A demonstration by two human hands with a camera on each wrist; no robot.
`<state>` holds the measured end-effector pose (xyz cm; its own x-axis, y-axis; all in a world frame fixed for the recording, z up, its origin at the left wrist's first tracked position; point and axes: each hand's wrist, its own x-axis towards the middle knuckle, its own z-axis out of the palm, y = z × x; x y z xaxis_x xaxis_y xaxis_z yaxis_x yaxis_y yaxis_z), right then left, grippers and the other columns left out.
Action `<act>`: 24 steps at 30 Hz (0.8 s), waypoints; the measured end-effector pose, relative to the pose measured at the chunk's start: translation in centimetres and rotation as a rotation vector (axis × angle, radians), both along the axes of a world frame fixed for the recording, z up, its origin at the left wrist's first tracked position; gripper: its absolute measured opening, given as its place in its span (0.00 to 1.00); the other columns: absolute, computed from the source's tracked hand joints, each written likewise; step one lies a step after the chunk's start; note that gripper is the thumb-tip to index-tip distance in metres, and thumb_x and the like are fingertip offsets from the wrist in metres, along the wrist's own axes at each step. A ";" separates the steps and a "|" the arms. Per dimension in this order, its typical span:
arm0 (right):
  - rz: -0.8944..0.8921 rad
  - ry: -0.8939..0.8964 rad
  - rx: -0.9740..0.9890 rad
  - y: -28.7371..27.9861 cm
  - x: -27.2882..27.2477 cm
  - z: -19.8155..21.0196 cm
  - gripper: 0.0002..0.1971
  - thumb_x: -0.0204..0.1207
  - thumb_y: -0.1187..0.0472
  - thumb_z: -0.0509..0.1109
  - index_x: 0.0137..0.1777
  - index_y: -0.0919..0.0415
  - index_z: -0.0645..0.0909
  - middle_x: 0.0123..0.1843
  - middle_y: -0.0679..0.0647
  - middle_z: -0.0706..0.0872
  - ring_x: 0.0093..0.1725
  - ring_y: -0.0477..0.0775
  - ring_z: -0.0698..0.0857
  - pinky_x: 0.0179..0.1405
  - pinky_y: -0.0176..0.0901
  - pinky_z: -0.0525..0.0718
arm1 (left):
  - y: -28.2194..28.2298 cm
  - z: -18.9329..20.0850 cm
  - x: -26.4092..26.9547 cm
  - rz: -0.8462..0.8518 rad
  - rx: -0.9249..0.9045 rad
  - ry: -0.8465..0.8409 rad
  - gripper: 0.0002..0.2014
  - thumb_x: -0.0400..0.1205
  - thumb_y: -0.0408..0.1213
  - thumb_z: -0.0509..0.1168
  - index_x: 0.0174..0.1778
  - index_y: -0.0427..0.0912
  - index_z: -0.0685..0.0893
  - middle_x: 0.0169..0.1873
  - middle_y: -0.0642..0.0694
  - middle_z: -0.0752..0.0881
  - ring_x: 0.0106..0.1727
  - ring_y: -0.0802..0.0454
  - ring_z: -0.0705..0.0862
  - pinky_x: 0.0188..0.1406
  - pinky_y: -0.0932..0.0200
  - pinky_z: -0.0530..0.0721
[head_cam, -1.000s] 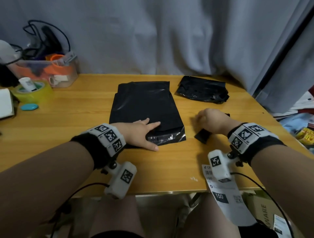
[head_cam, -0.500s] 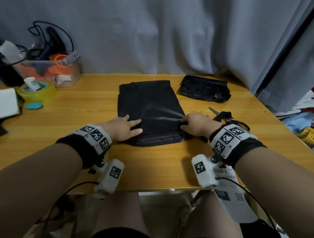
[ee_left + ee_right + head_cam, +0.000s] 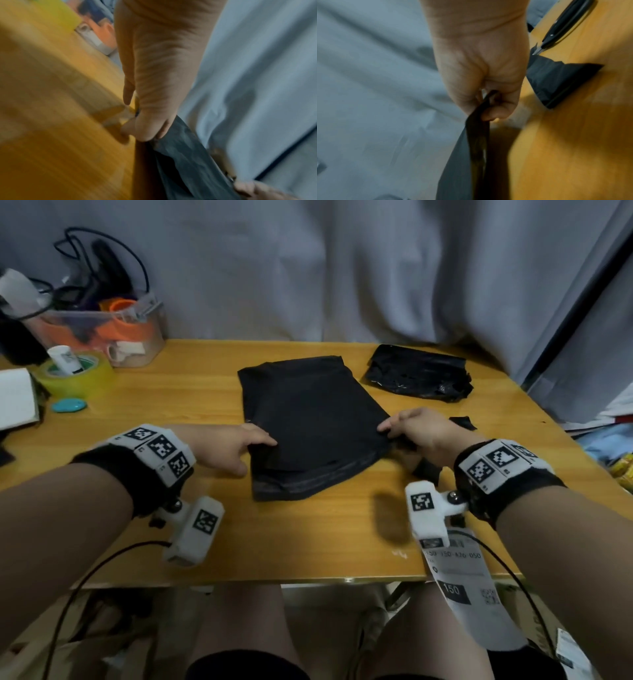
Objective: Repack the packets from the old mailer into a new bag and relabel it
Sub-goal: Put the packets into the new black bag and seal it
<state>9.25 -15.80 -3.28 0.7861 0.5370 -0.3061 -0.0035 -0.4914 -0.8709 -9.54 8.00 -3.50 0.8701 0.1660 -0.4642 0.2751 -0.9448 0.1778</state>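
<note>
A flat black mailer bag [image 3: 308, 422] lies in the middle of the wooden table [image 3: 308, 535]. My left hand [image 3: 260, 445] pinches its left edge near the front. My right hand [image 3: 388, 429] pinches its right edge. In the left wrist view my left hand [image 3: 150, 135] holds the bag [image 3: 180, 155] between thumb and fingers. In the right wrist view my right hand [image 3: 488, 105] curls round a fold of the bag [image 3: 476, 148]. The crumpled old mailer [image 3: 418, 374] sits at the back right. A white shipping label [image 3: 469, 587] hangs over the front edge.
Black plastic scraps [image 3: 462, 422] lie right of my right hand, and the right wrist view shows scissors [image 3: 565, 24] beside a scrap [image 3: 556, 81]. A clear bin [image 3: 102, 337], a yellow tape roll [image 3: 78, 374] and a teal disc [image 3: 68, 405] stand at the left. Grey curtain behind.
My right hand left the scrap by the scissors and took the bag's right edge. My left hand went from lying flat on the bag to pinching its left edge. The bag has shifted.
</note>
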 end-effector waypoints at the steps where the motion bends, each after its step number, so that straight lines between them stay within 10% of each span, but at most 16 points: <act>1: -0.059 0.087 0.108 0.0 0.0 0.2 0.10 0.78 0.75 0.60 0.45 0.67 0.84 0.45 0.57 0.83 0.35 0.51 0.79 0.22 0.33 0.81 | 0.1 -0.2 -0.1 0.026 -0.035 -0.019 0.38 0.78 0.32 0.67 0.82 0.53 0.57 0.79 0.52 0.60 0.78 0.53 0.63 0.66 0.70 0.61; 6: -0.236 0.309 0.415 0.4 -0.3 1.0 0.10 0.77 0.74 0.59 0.42 0.68 0.83 0.45 0.59 0.84 0.32 0.49 0.78 0.20 0.31 0.79 | 0.2 -1.4 -0.4 0.119 -0.222 -0.184 0.34 0.79 0.39 0.68 0.80 0.54 0.62 0.73 0.57 0.68 0.75 0.58 0.66 0.72 0.63 0.66; 8: -0.253 0.366 0.502 0.4 -0.6 1.2 0.13 0.77 0.72 0.56 0.44 0.67 0.83 0.43 0.60 0.85 0.31 0.50 0.80 0.20 0.31 0.79 | -0.3 -2.0 -0.3 0.205 -0.243 -0.374 0.18 0.82 0.46 0.63 0.67 0.51 0.79 0.62 0.56 0.80 0.66 0.56 0.78 0.63 0.63 0.74; 11: -0.228 0.415 0.621 0.2 -0.8 1.4 0.20 0.74 0.74 0.49 0.49 0.65 0.84 0.41 0.60 0.85 0.29 0.51 0.82 0.22 0.32 0.82 | -0.6 -2.0 -0.4 0.412 -0.461 -0.664 0.23 0.82 0.56 0.54 0.57 0.44 0.85 0.52 0.49 0.87 0.55 0.54 0.84 0.59 0.55 0.78; 17: -0.020 0.006 0.342 0.7 0.3 0.5 0.26 0.75 0.77 0.58 0.69 0.56 0.77 0.47 0.53 0.78 0.39 0.49 0.77 0.36 0.37 0.79 | 0.3 -0.6 0.2 0.416 -0.690 -0.892 0.25 0.87 0.54 0.48 0.75 0.45 0.74 0.69 0.54 0.79 0.71 0.62 0.75 0.73 0.64 0.69; 22: 0.004 -0.245 0.347 2.6 0.5 0.8 0.08 0.80 0.61 0.67 0.53 0.65 0.82 0.46 0.59 0.85 0.46 0.51 0.81 0.46 0.39 0.76 | 0.9 -0.2 1.6 0.518 -0.555 -1.117 0.22 0.88 0.48 0.48 0.59 0.38 0.82 0.56 0.46 0.85 0.60 0.53 0.82 0.62 0.61 0.77; 24: -0.002 -0.278 0.432 3.3 0.8 1.4 0.19 0.80 0.54 0.66 0.46 0.75 0.79 0.42 0.66 0.80 0.46 0.54 0.77 0.51 0.48 0.74 | 1.5 0.2 1.9 0.621 -0.415 -1.304 0.20 0.88 0.46 0.48 0.43 0.39 0.79 0.41 0.43 0.83 0.45 0.51 0.81 0.46 0.63 0.76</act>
<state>10.04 -12.49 -1.87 0.8075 0.5667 0.1638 0.2562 -0.0867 -0.9627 -7.64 9.54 -3.31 0.5408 0.7083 0.4537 0.0440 -0.5625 0.8257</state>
